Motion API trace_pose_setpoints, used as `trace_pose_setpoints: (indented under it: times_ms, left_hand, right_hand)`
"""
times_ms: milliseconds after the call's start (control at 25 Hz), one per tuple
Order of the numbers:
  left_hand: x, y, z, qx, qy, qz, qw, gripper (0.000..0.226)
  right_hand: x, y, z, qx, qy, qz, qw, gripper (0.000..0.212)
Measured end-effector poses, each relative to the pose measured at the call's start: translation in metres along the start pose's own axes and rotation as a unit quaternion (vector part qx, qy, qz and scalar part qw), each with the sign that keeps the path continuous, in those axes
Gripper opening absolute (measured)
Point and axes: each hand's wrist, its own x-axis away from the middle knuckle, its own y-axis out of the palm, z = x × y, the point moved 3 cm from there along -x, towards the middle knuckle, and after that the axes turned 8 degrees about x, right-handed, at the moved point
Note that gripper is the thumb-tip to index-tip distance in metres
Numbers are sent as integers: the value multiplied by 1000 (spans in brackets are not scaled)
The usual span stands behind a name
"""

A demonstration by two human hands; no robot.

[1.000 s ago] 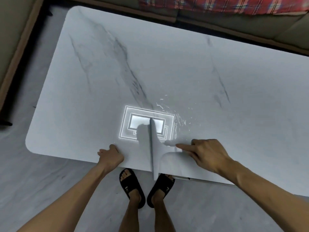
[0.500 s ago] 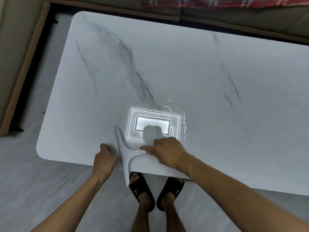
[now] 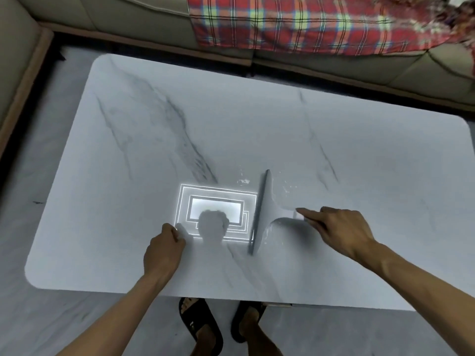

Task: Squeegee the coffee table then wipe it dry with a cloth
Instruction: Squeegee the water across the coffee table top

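Note:
A white marble-look coffee table (image 3: 334, 150) fills the middle of the view. My right hand (image 3: 336, 228) grips the handle of a white squeegee (image 3: 264, 211) whose dark blade stands on the tabletop, running front to back near the table's middle. Water droplets (image 3: 285, 187) glisten just right of the blade's far end. My left hand (image 3: 164, 250) rests closed on the tabletop left of the squeegee, fingers curled with nothing visible in them. No cloth is in view.
A bright ceiling-light reflection (image 3: 216, 211) shines on the tabletop between my hands. A beige sofa (image 3: 128, 16) with a red plaid blanket (image 3: 308, 21) runs along the far side and left. My feet in black sandals (image 3: 203, 327) stand at the table's near edge.
The squeegee has swung from the near-left edge over to the right of the reflection, farther onto the table. My left hand moved from the near edge onto the tabletop. The view has tilted up.

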Motion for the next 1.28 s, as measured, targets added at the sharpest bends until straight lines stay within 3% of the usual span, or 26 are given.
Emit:
trace_pose_setpoints:
  times_ms: [160, 320, 480, 720, 840, 960, 1040, 1160, 1280]
  left_hand:
    - [-20, -11, 11, 18, 2, 43, 999, 5]
    - [-34, -9, 24, 34, -16, 56, 998, 10]
    - [-44, 18, 62, 15, -37, 45, 998, 16]
    - [-64, 71, 143, 10, -22, -3, 1000, 11]
    - [-76, 86, 159, -1, -23, -25, 999, 9]
    - [-80, 85, 167, -2, -29, -31, 999, 9]
    - [-78, 65, 161, 42, -77, 72, 994, 10]
    - [-66, 21, 131, 83, -148, 237, 957, 10]
    - [-64, -10, 92, 93, -180, 247, 947, 11]
  right_hand:
    - [-67, -3, -73, -35, -138, 60, 988, 35]
    - [-119, 7, -106, -31, -215, 47, 975, 32]
    - [-128, 19, -35, -59, -185, 45, 980, 35]
    - [-103, 17, 116, -30, -55, 80, 995, 39]
    - [-106, 0, 140, -31, -43, 79, 995, 39]
    - [-142, -15, 103, -49, -139, 99, 984, 43]
    - [-165, -15, 53, -52, -245, 88, 964, 36]
    - [-177, -8, -30, -45, -366, 69, 927, 36]
    - [-176, 4, -109, -75, -443, 40, 893, 46]
